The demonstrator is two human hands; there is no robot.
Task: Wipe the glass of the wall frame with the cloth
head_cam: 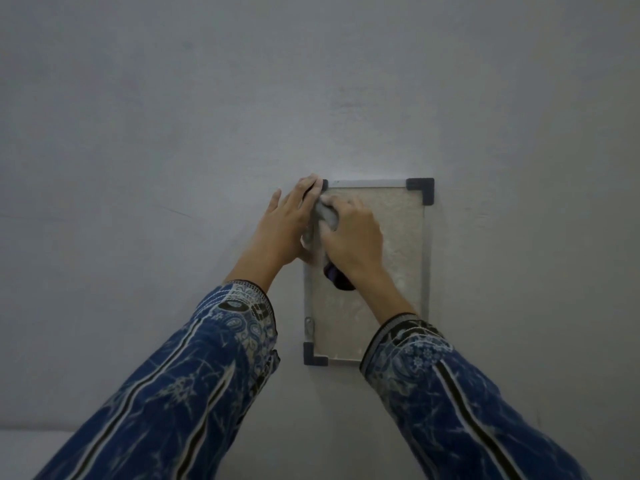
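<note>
A: Where's the wall frame (425, 258)?

B: Flat on the grey wall (173, 133), upright rectangle, right of centre; pale silver edge w/ dark corner caps; top-right cap (420, 188) and bottom-left cap (313, 356) plain to see; bottom-right corner hidden behind the right sleeve (467, 403).

A: And the glass?

B: Glass (401, 237) fills the frame; cloudy, beige-ish behind it; upper-left part covered by both hands.

A: Cloth?

B: Grey cloth (327, 216), bunched, pressed on the glass near the top-left corner; a bit of it hangs down the frame's left edge betw. the two hands.

A: Right hand?

B: Right hand (353, 237) lies over the cloth, palm to the glass; fingers curled round the bunch, gripping it; small dark patch (337, 277) shows under the wrist, can't tell what it is.

A: Left?

B: Left hand (287, 226) sits at the frame's top-left, just beside the right hand, touching the cloth's edge; fingers stretched out, tips up at the top-left cap, resting on frame edge and wall; not closed on anything I can make out.

A: Sleeves?

B: Both blue, patterned, striped; left sleeve (194, 382) comes up from lower left.
</note>
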